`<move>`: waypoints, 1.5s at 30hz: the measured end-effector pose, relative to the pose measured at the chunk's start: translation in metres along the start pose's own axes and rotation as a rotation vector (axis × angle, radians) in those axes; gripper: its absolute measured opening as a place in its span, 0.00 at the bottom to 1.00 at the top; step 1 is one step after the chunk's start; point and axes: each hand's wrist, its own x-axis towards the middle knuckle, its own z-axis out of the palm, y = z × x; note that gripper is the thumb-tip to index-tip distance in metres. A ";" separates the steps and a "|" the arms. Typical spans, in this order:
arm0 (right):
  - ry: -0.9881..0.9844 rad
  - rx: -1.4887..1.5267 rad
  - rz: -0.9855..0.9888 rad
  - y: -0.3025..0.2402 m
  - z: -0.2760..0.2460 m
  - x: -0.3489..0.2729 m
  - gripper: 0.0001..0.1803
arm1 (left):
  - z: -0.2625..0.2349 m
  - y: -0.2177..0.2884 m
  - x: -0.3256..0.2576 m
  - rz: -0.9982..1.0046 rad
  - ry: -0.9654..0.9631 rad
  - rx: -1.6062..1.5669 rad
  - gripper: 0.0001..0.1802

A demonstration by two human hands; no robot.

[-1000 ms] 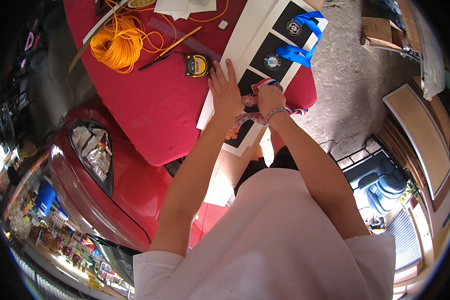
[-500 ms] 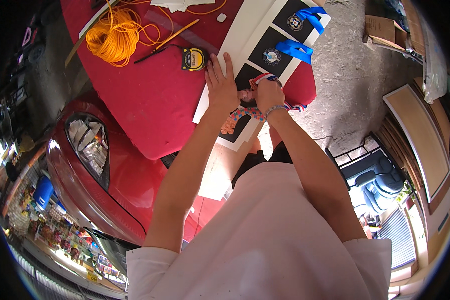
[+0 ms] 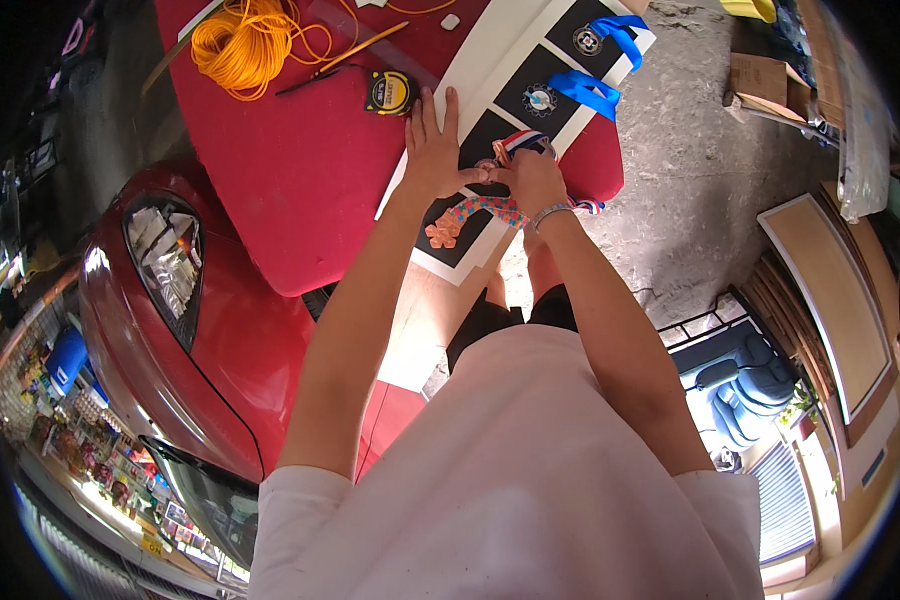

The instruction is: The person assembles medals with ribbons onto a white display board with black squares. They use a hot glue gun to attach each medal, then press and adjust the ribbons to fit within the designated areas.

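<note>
My right hand (image 3: 536,181) is closed on a copper-coloured medal (image 3: 486,166) and its red, white and blue ribbon (image 3: 524,138), over a black square of a long white board (image 3: 467,100). Flat on the board lies my left hand (image 3: 432,158), fingers stretched out and thumb reaching to the medal. Below them a flower-shaped medal (image 3: 444,231) rests on another black square, its patterned ribbon (image 3: 487,205) running under my right hand. Farther up, two round silvery medals, one nearer (image 3: 539,99) and one farther (image 3: 588,40), sit on squares with blue ribbons.
Left of the board, a tape measure (image 3: 391,92), a pencil (image 3: 363,48) and a bundle of orange cord (image 3: 238,50) lie on the red table (image 3: 290,170). A red car (image 3: 235,370) stands at the left. Cardboard boxes (image 3: 765,80) and framed boards (image 3: 830,300) are at the right.
My left thumb has moved out to the medal beside my right fingers. The view has shifted a little, so table and board appear higher and farther left.
</note>
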 end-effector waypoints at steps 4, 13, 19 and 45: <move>0.007 0.087 0.062 0.004 0.005 -0.001 0.25 | 0.004 0.003 -0.001 -0.035 -0.005 0.020 0.85; 0.043 0.072 0.092 0.000 0.008 0.001 0.24 | 0.000 0.016 0.001 -0.115 -0.031 0.081 0.84; 0.104 -0.004 0.099 -0.006 0.010 -0.002 0.26 | 0.004 0.019 0.001 -0.112 0.018 0.116 0.83; 0.066 -0.015 0.123 -0.014 0.009 0.004 0.27 | 0.002 0.035 -0.004 -0.228 0.035 0.154 0.77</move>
